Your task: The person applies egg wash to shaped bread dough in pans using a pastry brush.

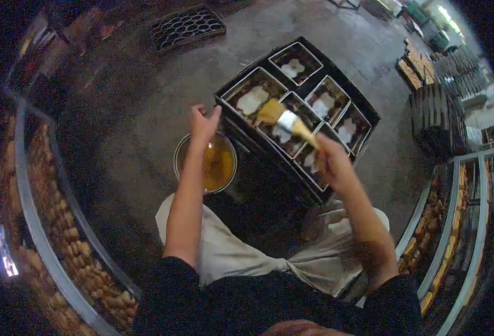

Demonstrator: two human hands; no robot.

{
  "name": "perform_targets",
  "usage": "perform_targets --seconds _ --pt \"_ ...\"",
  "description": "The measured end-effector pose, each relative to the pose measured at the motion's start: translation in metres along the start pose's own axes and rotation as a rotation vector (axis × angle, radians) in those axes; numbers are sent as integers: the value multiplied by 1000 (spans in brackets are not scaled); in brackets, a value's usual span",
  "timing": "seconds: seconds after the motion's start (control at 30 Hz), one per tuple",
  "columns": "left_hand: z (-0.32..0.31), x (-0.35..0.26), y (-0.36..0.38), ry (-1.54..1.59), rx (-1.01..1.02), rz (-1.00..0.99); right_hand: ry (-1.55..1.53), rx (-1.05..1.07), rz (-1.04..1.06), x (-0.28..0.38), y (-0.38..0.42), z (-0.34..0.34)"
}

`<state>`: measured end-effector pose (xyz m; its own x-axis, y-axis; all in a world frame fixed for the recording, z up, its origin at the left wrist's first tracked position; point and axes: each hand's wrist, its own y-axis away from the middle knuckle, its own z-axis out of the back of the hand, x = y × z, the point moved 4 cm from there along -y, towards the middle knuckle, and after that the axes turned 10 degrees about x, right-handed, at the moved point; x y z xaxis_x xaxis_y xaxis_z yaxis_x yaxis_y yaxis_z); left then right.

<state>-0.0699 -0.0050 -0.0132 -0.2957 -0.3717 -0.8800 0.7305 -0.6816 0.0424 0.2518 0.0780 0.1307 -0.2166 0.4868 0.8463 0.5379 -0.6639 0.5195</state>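
head view.
one right hand [334,165], grip closed round the handle of a brush [288,120]; the brush is slanted, slightly blurred, its yellow bristles over the near left part of a pan set. whether the bristles touch is not clear.
one left hand [203,124], grip loosely open, thumb parted from curled fingers, nothing seen in it; close to the left corner of the pan set, contact cannot be told.
one pan set [269,141], dark framed, set at a slant before the person; several pale-rimmed rectangular pans, with light patches inside.
one round basin [176,162], pale rimmed, holding yellow liquid [219,165]; beside the pan set, partly behind the left forearm.
one honeycomb-patterned crate [188,28], on the grey floor [118,95], beyond the pan set and well apart.
one left rack [31,207], with rows of browned pieces [70,241]; one right rack [454,224], similarly laden.
one stack of dark trays [434,115], right of the pan set.
one pale cloth [241,255], knotted, across the lap.
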Motion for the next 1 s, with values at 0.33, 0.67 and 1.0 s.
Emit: perform_targets --seconds 0.33,0.67,1.0 --pt "-107 -17 61 272 15 -114 1366 62 287 53 -96 17" --pt "-106 -43 69 -50 53 31 1789 -108 425 74 -140 20" --pt "-103 -44 69 -86 84 107 1823 196 370 59 -115 -13"
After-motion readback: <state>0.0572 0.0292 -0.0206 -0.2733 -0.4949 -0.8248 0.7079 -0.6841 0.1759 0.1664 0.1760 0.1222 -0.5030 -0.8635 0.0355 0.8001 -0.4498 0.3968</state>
